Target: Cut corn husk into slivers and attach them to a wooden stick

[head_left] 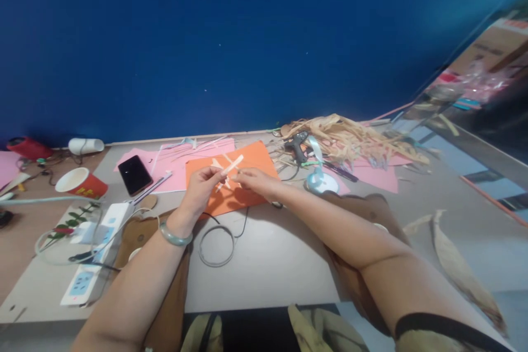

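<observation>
Strip (236, 164), slim, whitish and smooth-looking, slants toward between one and two o'clock, above the orange sheet (260, 158) before you. More pale pieces (220, 186) lie on that sheet, too blurred to count. Reckoning from the sheet, you have one phone (135, 175) at nine o'clock, one power board (108, 234) at eight, one coiled cable (217, 265) at six and one glue gun (297, 146) at two, with a heap of straw-coloured fibre (344, 135) beyond it. Your left hand (204, 182) pinches the strip between thumb and finger, its forearm coming in from seven o'clock, one bangle (176, 235) at the wrist. Your right hand (254, 180) reaches in from four o'clock, knuckles up, fingertips gathered just beside the strip; whether they grip anything, you cannot tell.
</observation>
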`<state>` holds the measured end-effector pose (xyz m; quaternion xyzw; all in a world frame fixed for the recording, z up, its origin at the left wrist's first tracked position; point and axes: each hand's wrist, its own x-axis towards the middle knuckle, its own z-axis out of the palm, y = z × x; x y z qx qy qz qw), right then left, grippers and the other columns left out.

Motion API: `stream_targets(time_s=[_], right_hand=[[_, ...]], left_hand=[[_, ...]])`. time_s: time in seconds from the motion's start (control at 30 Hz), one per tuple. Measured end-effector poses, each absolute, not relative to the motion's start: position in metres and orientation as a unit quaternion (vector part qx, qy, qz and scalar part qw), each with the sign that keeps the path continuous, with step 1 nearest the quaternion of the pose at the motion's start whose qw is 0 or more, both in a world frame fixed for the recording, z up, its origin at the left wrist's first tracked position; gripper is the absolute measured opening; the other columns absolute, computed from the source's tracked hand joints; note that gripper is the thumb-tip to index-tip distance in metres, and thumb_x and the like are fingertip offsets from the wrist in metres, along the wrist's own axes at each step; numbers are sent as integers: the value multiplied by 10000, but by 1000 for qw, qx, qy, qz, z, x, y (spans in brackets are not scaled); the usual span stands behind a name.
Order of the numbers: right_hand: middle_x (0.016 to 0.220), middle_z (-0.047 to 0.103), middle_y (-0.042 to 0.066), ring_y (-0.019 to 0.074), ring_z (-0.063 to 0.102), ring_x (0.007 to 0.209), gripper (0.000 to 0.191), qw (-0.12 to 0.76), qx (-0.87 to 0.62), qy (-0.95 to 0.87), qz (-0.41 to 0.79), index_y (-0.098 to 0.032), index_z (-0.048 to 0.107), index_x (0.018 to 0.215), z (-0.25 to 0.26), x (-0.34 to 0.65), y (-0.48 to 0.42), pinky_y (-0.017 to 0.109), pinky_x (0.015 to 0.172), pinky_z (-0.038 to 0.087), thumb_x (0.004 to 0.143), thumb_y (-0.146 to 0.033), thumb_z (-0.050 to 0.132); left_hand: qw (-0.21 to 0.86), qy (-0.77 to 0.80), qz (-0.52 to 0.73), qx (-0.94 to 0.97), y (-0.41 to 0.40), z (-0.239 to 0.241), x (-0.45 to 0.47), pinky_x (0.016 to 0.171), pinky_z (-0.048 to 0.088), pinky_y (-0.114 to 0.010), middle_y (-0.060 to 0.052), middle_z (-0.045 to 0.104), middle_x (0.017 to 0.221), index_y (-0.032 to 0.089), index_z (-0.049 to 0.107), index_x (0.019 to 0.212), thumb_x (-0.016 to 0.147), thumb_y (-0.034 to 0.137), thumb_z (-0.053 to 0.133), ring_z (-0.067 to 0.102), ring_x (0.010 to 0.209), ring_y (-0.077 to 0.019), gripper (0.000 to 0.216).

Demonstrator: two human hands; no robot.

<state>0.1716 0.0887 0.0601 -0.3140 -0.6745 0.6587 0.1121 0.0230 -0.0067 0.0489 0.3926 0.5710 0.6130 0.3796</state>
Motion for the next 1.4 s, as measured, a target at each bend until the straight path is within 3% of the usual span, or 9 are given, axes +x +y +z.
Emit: stream_targets(time_s=[0.1, 0.2, 0.27, 0.53, 0.73, 0.97, 1.13, 1.27, 1.4], right_hand=[[524, 368, -40, 74, 307, 492, 528, 107, -304, -744, 586, -163, 443, 583, 58, 168, 77, 223, 463, 206, 768, -658, 461], [500, 344, -33, 81, 306, 489, 620, 99, -315, -752, 571, -165, 405, 540, 58, 166, 73, 238, 480, 216, 806, -714, 292], [496, 324, -36, 79, 290, 482, 620, 92, -316, -746, 579, -167, 384, 534, 54, 165, 74, 237, 477, 210, 812, -713, 283], [529, 191, -80, 60, 123, 431, 510, 41, -268, -599, 753, -198, 286, 594, 47, 165, 79, 195, 377, 82, 818, -640, 411], [476, 162, -92, 53, 51, 392, 492, -41, -197, -484, 852, -204, 210, 580, 59, 171, 84, 168, 333, 59, 889, -573, 315], [466, 194, -82, 50, 91, 384, 510, 34, -139, -468, 872, -200, 217, 576, 93, 189, 99, 156, 334, 74, 877, -594, 336], [468, 212, -88, 52, 86, 376, 424, 147, -250, -525, 801, -201, 287, 615, 90, 186, 104, 164, 346, 70, 892, -520, 324], [501, 323, -80, 64, 222, 396, 213, 151, -305, -624, 703, -197, 450, 788, 62, 172, 89, 168, 375, 170, 874, -385, 400], [562, 403, -58, 78, 348, 490, 244, 167, -263, -717, 624, -179, 524, 849, 53, 167, 74, 191, 471, 277, 871, -397, 414]], left_hand=[[375, 589, 598, 394, -6, 44, 23, 562, 399, -230, -1, 604, 610, 158, 645, 652, 671, 349, 710, 526, 579, -113, 203], [367, 604, 590, 391, -6, 41, 24, 553, 394, -228, -2, 605, 603, 152, 640, 639, 664, 342, 709, 525, 574, -111, 203], [371, 607, 587, 388, -7, 41, 26, 559, 400, -230, -3, 611, 610, 150, 643, 654, 663, 341, 708, 530, 576, -111, 202], [382, 584, 589, 408, -8, 44, 29, 634, 429, -243, -18, 639, 685, 153, 655, 695, 665, 334, 716, 562, 642, -123, 194], [371, 578, 593, 420, -9, 51, 22, 596, 412, -237, -6, 609, 653, 159, 636, 675, 673, 338, 717, 534, 614, -116, 196], [378, 584, 613, 374, -7, 50, 14, 611, 407, -235, -4, 601, 645, 148, 644, 678, 674, 315, 717, 525, 607, -106, 182], [403, 561, 630, 354, -6, 50, 21, 624, 415, -238, 2, 591, 631, 150, 639, 666, 674, 326, 721, 531, 611, -107, 194], [398, 564, 627, 362, -6, 47, 24, 640, 418, -239, 7, 591, 611, 151, 634, 645, 680, 327, 718, 534, 602, -104, 198], [380, 575, 624, 369, -6, 45, 24, 665, 432, -241, -7, 622, 640, 147, 644, 653, 686, 321, 711, 554, 636, -113, 189]])
